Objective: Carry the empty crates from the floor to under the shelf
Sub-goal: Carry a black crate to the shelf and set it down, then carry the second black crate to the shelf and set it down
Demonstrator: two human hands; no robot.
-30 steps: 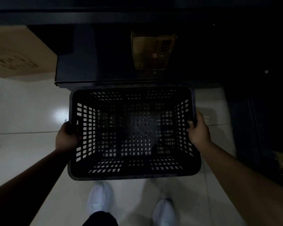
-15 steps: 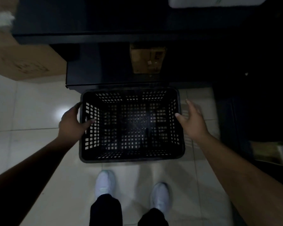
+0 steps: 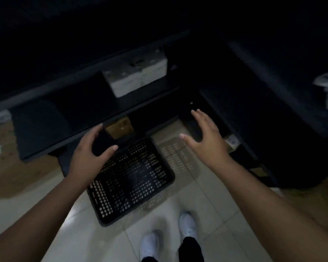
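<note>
Black perforated crate (image 3: 131, 178) sits mid-frame on the tiled floor at the shelf (image 3: 95, 127) edge; left hand (image 3: 91, 148) and right hand (image 3: 206, 137) hover spread, empty.

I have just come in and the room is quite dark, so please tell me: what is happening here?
A person stands over a black perforated crate that sits on the tiled floor, its far end at the edge of the dark shelf. Both hands are open and off it: the left hand hovers above its left side, the right hand is out to the right. The crate looks empty.
</note>
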